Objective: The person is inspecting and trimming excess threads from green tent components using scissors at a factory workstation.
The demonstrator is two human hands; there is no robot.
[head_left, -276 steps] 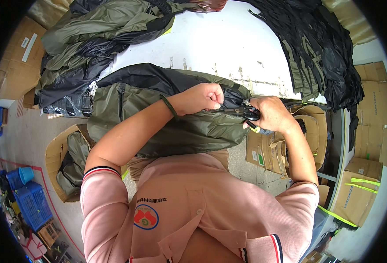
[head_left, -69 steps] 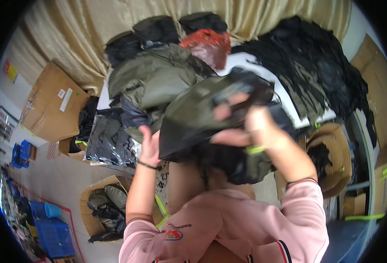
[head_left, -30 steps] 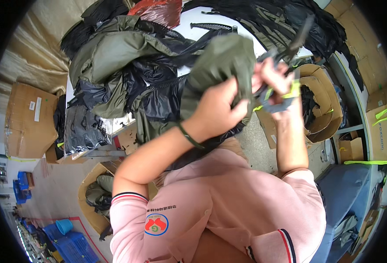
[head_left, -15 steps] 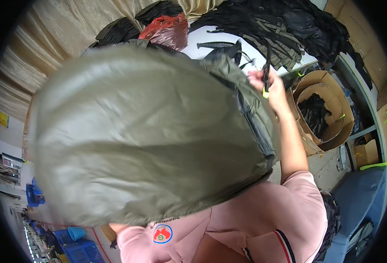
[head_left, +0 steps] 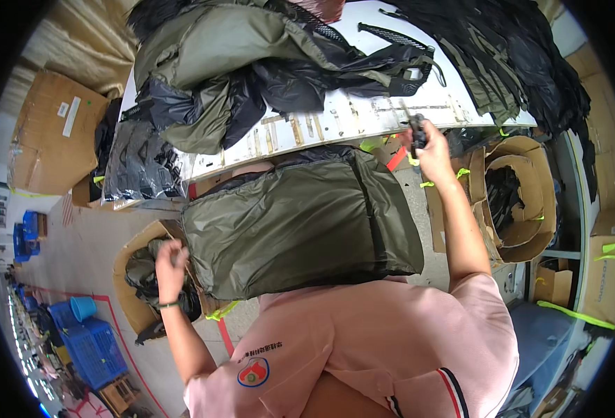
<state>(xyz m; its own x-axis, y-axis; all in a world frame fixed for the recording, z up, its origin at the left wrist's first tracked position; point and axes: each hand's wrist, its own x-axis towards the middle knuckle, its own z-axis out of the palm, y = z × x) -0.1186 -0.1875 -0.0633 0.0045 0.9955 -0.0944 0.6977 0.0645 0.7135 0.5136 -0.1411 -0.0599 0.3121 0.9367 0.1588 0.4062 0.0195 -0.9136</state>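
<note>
Across my lap lies an olive-green bag of thin, shiny fabric, its flat side up and a dark seam running down its right part. My left hand is just off the bag's left edge, above a carton; its fingers are somewhat blurred, loosely bent and apart, with nothing visible in them. Beyond the bag's right far corner, my right hand is closed around a black-handled tool with a blurred grey tip and a yellow bit at its lower end. The tool is held upright near the table's front edge, apart from the bag.
More olive and black bags are heaped on the white table ahead. Dark straps and fabric hang at its right. One open carton stands at my left, another at my right, both with dark pieces inside.
The olive bag has come down from close in front of the view onto my lap. My left hand, hidden before, now shows off the bag's edge. My right hand still holds the tool.
</note>
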